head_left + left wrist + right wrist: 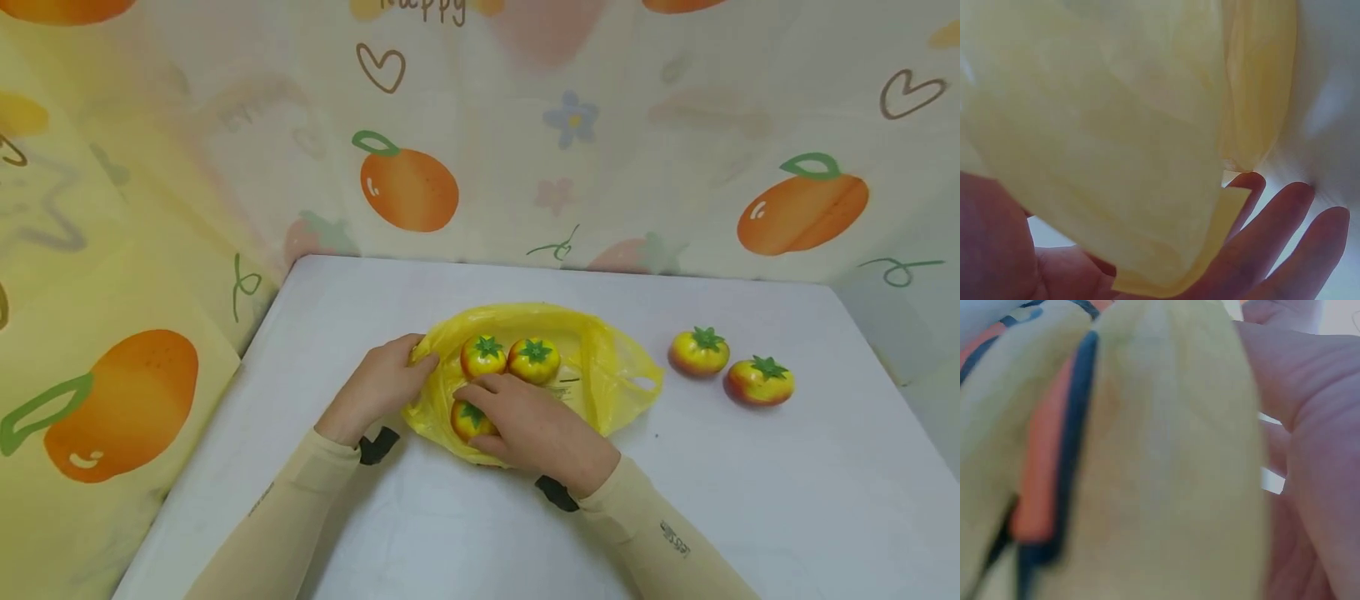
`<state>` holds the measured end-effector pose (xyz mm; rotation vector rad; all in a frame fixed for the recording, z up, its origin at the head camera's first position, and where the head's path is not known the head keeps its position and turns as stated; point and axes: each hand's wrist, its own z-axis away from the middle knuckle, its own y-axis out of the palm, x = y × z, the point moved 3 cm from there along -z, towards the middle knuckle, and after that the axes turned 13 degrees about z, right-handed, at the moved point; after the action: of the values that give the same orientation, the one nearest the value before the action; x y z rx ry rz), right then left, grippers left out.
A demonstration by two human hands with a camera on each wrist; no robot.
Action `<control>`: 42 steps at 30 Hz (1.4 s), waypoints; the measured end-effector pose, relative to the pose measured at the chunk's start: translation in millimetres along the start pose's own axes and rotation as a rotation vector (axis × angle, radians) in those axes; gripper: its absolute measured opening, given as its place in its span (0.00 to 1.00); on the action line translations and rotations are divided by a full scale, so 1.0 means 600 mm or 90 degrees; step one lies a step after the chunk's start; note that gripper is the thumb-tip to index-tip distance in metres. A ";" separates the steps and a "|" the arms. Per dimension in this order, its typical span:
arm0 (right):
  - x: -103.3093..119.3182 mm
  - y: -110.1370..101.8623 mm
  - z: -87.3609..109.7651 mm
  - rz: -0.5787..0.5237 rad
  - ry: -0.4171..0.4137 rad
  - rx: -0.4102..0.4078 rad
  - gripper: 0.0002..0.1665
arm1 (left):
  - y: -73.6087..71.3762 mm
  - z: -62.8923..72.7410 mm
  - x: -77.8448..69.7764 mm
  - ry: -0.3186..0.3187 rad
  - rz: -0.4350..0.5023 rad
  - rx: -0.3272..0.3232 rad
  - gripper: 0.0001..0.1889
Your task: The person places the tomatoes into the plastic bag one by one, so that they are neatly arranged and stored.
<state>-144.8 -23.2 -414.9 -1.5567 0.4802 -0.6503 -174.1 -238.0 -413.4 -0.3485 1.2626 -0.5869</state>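
Observation:
A yellow plastic bag lies spread open on the table. My left hand holds its left rim, thumb on the near side; in the left wrist view the yellow film hangs in front of the hand's palm. Inside the bag sit two yellow-red tomatoes with green leafy tops, a left tomato and a right tomato. Nearer to me, my right hand grips a third tomato inside the bag, thumb and fingers around it. Yellow film with orange-and-black print blocks much of the right wrist view.
Two more yellow-red tomatoes, one tomato and another tomato, rest on the white table right of the bag. A fruit-patterned cloth rises behind the table and along its left side.

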 end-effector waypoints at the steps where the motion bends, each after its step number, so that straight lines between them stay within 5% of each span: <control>1: -0.004 -0.004 0.004 -0.004 0.004 0.002 0.30 | 0.002 0.000 -0.001 0.002 -0.001 0.000 0.26; 8: -0.058 -0.046 0.060 -0.040 0.124 0.009 0.34 | 0.007 -0.002 -0.001 0.010 -0.029 0.003 0.28; 16: -0.171 -0.088 0.162 -0.052 0.261 -0.046 0.31 | 0.002 -0.003 -0.002 0.007 -0.056 0.009 0.30; 26: -0.276 -0.105 0.252 -0.073 0.352 -0.102 0.29 | 0.010 0.004 -0.009 0.013 -0.059 0.013 0.30; 42: -0.406 -0.075 0.337 -0.076 0.522 0.048 0.47 | 0.012 0.004 -0.007 0.017 -0.074 0.010 0.30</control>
<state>-197.8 291.9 -403.6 -1.2029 0.9566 -1.3903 -171.0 -229.8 -413.4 -0.4039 1.2694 -0.7022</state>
